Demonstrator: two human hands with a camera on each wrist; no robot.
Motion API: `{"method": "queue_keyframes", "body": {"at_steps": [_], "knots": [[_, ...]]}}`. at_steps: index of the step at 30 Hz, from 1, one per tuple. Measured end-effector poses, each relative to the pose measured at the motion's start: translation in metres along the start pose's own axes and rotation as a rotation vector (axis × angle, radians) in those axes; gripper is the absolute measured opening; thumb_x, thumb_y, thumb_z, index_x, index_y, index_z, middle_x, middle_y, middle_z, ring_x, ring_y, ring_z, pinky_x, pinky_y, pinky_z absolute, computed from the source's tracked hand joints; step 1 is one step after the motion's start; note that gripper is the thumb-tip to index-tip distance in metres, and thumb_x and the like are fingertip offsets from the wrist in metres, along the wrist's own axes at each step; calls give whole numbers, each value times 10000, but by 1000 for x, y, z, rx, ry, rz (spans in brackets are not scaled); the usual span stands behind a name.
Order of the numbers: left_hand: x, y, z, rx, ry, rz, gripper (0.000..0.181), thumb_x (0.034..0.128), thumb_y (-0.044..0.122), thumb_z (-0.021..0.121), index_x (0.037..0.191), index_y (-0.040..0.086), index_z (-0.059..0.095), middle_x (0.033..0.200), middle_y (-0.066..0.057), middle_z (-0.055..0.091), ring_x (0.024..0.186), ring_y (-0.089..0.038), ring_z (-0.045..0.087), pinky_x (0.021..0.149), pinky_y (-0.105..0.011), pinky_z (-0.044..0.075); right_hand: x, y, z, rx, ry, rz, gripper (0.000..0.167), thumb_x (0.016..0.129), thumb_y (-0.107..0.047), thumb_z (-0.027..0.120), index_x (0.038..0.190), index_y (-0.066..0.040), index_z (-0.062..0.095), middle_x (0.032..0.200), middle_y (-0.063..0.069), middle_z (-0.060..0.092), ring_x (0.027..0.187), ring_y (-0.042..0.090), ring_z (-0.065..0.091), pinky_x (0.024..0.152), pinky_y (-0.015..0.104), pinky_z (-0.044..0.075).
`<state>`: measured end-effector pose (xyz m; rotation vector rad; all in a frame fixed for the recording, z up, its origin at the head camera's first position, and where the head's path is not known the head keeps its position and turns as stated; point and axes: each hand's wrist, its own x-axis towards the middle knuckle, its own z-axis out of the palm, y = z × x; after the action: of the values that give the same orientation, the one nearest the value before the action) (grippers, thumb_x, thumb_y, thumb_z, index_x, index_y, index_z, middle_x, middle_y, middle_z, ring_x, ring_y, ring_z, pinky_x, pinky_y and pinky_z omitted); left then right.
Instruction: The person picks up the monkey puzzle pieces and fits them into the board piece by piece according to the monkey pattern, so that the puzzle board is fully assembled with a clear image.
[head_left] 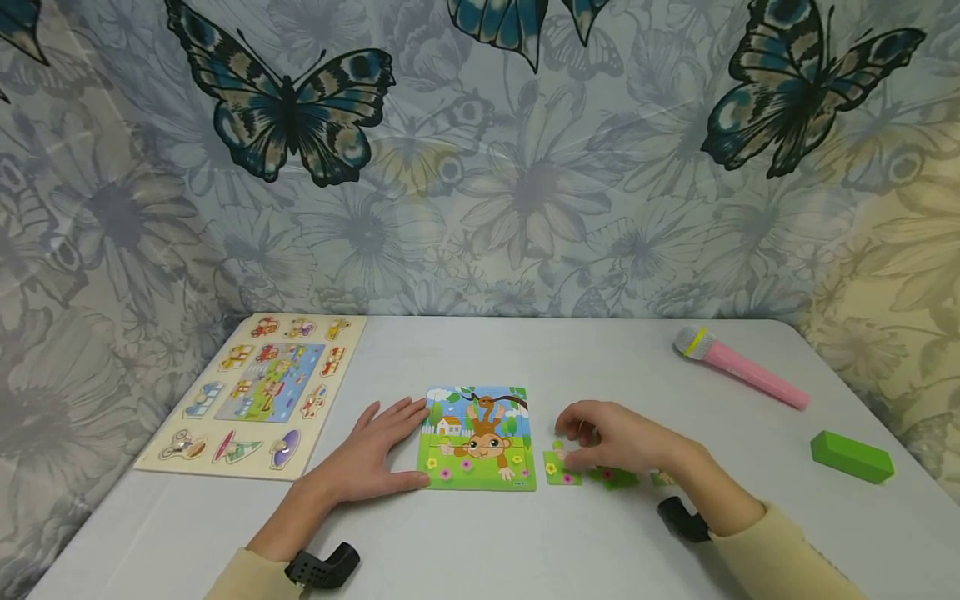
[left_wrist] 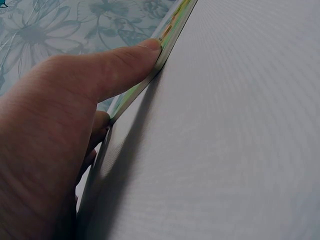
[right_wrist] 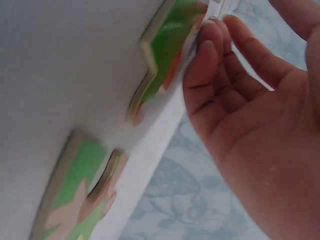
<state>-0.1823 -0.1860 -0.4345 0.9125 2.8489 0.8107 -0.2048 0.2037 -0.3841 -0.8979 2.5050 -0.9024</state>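
Observation:
A square monkey picture puzzle [head_left: 477, 437] lies on the table in the head view. Spread out beside it, my left hand [head_left: 360, 465] touches its left side with thumb and fingertips; the left wrist view shows the thumb of that hand [left_wrist: 55, 120] on the puzzle's edge [left_wrist: 134, 92]. Bent fingers of my right hand [head_left: 630, 437] hover over loose pieces right of the puzzle: a green one with flowers [head_left: 562, 478], another green one [head_left: 617, 478] and one partly hidden under the wrist [head_left: 662, 478]. In the right wrist view nothing shows in that hand [right_wrist: 260, 125], near a green-orange piece [right_wrist: 170, 47].
A wooden board [head_left: 161, 458] with vehicle and toy pictures lies at the left. Over at the right are a pink toy microphone [head_left: 757, 377] and a green block [head_left: 852, 457]. Patterned fabric [head_left: 540, 208] with butterflies hangs behind the white table [head_left: 480, 550].

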Motion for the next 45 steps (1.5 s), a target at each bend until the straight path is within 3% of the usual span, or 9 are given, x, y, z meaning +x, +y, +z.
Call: {"method": "queue_keyframes", "body": {"at_steps": [8, 18, 26, 33, 45], "knots": [[0, 1, 0, 4, -4, 0, 911, 859, 577, 705, 1546, 55, 413, 1614, -65, 343, 1512, -289, 207, 1182, -607, 46, 3, -3, 8, -90, 10, -6, 397, 831, -347, 846, 1087, -107, 660, 941, -47, 559, 849, 134, 506, 748, 287, 470], [0, 1, -2, 4, -2, -5, 912, 855, 574, 704, 1547, 56, 412, 1614, -65, 341, 1512, -292, 207, 1184, -601, 43, 6, -7, 8, -111, -11, 38, 391, 812, -304, 867, 1039, -103, 620, 958, -39, 545, 869, 152, 507, 777, 310, 482], [0, 1, -2, 4, -1, 3, 912, 855, 572, 707, 1547, 56, 411, 1615, -61, 341, 1513, -291, 206, 1182, -606, 45, 8, -7, 8, -62, -11, 79, 366, 817, -224, 866, 1016, -119, 577, 858, -33, 562, 792, 154, 526, 692, 279, 472], [0, 0, 0, 6, 1, 3, 918, 856, 586, 698, 1550, 60, 407, 1617, -54, 337, 1515, -283, 201, 1182, -605, 41, 5, -4, 5, 7, -8, 48, 250, 891, -155, 790, 1019, -121, 578, 824, -30, 578, 709, 133, 549, 571, 269, 503], [0, 1, 0, 6, -5, -10, 918, 858, 590, 696, 1550, 61, 408, 1618, -59, 335, 1514, -283, 202, 1184, -602, 41, 2, -5, -12, 113, -40, 5, 157, 935, -120, 734, 1009, -90, 598, 808, -3, 591, 677, 130, 538, 612, 264, 474]]}}
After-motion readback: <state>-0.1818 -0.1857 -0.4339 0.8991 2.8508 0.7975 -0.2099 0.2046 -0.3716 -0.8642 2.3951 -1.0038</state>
